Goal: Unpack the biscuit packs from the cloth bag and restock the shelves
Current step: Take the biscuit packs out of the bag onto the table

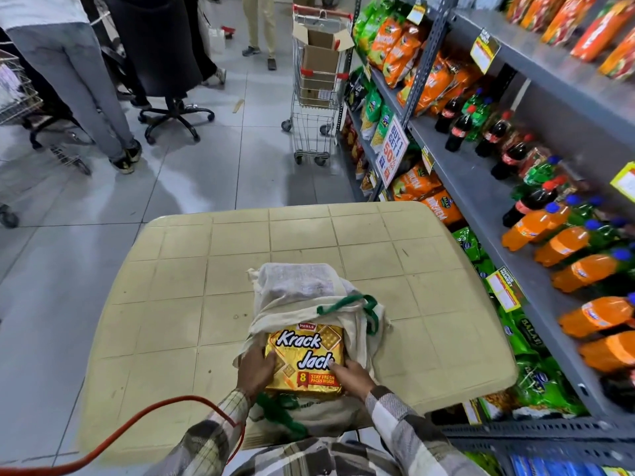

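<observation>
A cream cloth bag [302, 290] with green handles lies on a beige table [206, 286], its mouth toward me. A gold Krack Jack biscuit pack [304, 352] sticks halfway out of the bag's mouth. My left hand [256, 369] grips the pack's left edge, and my right hand [352, 376] holds its right lower corner with fingers on top. More of the bag's contents bulge under the cloth behind the pack.
Grey metal shelves [481, 187] run along the right, stocked with snack bags and soda bottles. A shopping trolley [318, 84] with cardboard boxes stands ahead. People and an office chair [171, 108] occupy the aisle at the left. An orange cable [144, 420] crosses the table's near edge.
</observation>
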Available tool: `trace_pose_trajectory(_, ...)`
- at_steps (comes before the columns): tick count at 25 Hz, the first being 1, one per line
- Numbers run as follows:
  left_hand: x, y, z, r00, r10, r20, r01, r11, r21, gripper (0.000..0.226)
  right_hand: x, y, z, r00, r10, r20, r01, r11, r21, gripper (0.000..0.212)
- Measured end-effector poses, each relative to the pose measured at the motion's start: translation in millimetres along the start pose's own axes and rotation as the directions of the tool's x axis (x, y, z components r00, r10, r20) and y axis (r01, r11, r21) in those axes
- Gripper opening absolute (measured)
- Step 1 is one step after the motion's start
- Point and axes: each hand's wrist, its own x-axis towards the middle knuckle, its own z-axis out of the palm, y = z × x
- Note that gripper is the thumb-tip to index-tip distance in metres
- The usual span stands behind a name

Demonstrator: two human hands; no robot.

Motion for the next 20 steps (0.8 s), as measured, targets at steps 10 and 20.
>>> trace_pose_trajectory(10,-30.7,-0.5,-34.8,0.995,0.036,0.097,-0.049,0.990,0.131,0.040,-80.2,12.4,-27.2,0.997,-0.067,-0.042,0.074,0.973,0.217,0.043)
trace_pose_trajectory(20,-47.8,77.6,-18.6,0.859,0.422,0.290,-0.387,0.906,-0.173,0.015,-103.2,45.2,-89.9,0.951,-0.155,-0.267,0.240,0.916,0.323,0.036)
